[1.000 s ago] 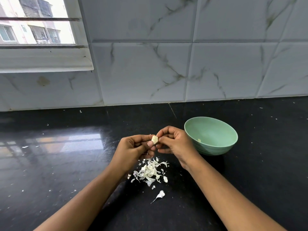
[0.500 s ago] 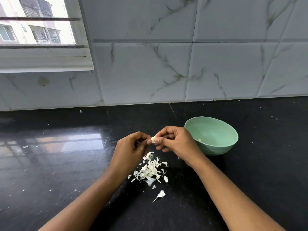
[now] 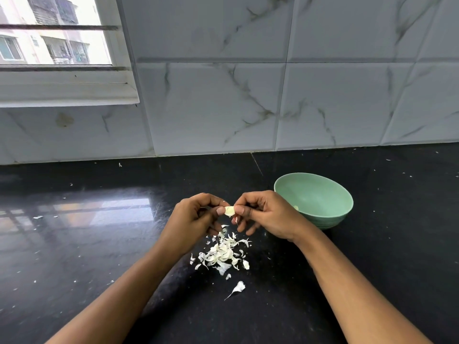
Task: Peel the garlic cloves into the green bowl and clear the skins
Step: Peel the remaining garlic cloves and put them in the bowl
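Garlic clove (image 3: 229,210) at frame centre, held above the counter, pinched from both sides: left hand (image 3: 193,219) thumb and forefinger on its left end, right hand (image 3: 265,214) thumb and forefinger on its right. Remaining fingers curled. Skins (image 3: 222,254) heaped on the black counter (image 3: 99,244) directly below; green bowl (image 3: 323,197) right of centre, just beside the right hand, pale piece inside. Judgement: clove looks nearly bare. Best to keep peeling over the heap, then drop it in the bowl.

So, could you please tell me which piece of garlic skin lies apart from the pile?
The tailed skin, lying alone on the counter, on the near side of the pile.
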### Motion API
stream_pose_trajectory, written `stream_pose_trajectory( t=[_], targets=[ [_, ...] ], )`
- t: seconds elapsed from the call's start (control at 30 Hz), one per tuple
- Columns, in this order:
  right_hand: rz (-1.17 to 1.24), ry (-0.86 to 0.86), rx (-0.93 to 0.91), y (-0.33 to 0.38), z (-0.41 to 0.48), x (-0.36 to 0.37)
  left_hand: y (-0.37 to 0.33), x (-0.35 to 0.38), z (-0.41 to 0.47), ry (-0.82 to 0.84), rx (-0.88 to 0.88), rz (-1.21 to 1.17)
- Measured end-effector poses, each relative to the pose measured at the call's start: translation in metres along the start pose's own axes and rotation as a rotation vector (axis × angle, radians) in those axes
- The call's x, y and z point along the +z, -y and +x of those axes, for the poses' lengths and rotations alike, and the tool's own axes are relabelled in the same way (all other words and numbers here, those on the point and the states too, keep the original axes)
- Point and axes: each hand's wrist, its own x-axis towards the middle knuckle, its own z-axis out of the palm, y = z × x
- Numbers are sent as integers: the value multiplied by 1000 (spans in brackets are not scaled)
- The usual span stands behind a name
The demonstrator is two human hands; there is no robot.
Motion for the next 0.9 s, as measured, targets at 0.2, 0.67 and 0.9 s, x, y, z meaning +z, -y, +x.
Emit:
stream_pose_trajectory(
  t=[0.2,0.67,0.9],
  targets=[
    [-73,-69,-18,-2,1,1,-1,-6,2,8,11,129],
    [-544,-162,-222,-5,3,2,-2,-1,2,28,-77,71],
    [-666,-186,-288,-5,4,7,-3,-2,1,9,-66,64]
  ],
)
